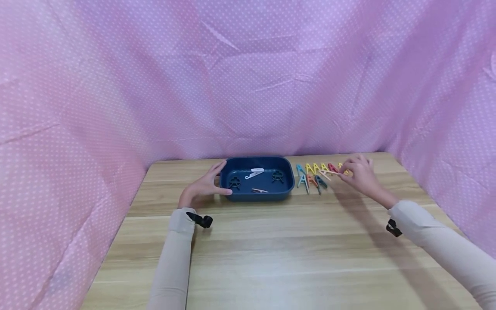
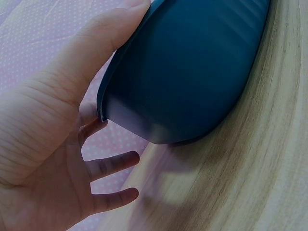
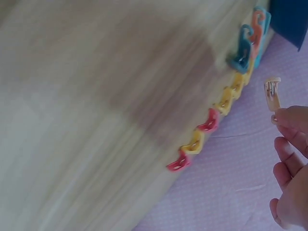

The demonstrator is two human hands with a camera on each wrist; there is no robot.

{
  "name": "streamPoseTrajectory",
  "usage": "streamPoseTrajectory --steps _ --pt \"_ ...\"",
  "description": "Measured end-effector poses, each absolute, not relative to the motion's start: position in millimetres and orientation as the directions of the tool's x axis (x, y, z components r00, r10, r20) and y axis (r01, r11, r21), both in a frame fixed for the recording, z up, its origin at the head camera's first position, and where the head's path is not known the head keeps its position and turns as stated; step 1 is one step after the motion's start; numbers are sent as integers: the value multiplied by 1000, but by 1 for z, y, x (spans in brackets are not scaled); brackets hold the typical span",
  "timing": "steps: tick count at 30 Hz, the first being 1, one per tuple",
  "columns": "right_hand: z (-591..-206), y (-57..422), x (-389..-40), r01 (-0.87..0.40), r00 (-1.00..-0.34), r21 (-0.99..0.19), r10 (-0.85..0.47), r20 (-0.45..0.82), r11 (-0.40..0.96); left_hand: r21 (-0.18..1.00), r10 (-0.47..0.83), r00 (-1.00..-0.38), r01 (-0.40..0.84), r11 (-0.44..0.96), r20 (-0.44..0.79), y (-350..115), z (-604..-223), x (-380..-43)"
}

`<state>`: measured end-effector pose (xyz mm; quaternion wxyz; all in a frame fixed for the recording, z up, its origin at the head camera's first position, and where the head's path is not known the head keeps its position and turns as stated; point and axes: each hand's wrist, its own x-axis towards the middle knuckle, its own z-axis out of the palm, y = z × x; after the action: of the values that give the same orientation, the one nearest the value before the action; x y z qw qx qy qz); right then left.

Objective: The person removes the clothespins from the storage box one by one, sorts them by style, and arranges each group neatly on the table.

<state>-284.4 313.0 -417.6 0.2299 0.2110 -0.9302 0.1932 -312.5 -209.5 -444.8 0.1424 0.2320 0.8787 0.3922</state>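
At the left end of a dark blue tub (image 1: 257,197), my left hand (image 1: 206,182) holds the rim, thumb along the near side and fingers toward the far corner. In the left wrist view the thumb lies on the tub (image 2: 192,72) rim, with two fingers extended below it. My right hand (image 1: 361,173) pinches a pale peach clothespin (image 3: 272,94) by one end, above the table's far right part. Inside the tub lie a white clothespin (image 1: 255,173), a small peach clothespin (image 1: 260,190) and two dark green openwork pieces (image 1: 277,176).
Right of the tub, several clothespins stand in rows: yellow (image 1: 315,168), red (image 1: 332,167), light blue (image 1: 303,182), orange (image 1: 311,181) and dark teal (image 1: 320,184). They sit near the far edge of the wooden table (image 1: 271,249). A pink dotted curtain (image 1: 248,86) hangs behind.
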Motion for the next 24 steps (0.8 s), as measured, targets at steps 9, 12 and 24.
streamPoseTrajectory --steps 9,12,24 --pt "-430 327 -278 -401 -865 -309 -244 439 863 744 526 -849 313 590 -59 -210 -447 -315" --pt "-436 329 -279 -372 -882 -324 -222 415 870 743 527 -847 313 591 -62 -210 -447 -315" --pt "-449 329 -278 -330 -898 -372 -166 408 868 768 522 -850 290 571 -67 -210 -446 -313"
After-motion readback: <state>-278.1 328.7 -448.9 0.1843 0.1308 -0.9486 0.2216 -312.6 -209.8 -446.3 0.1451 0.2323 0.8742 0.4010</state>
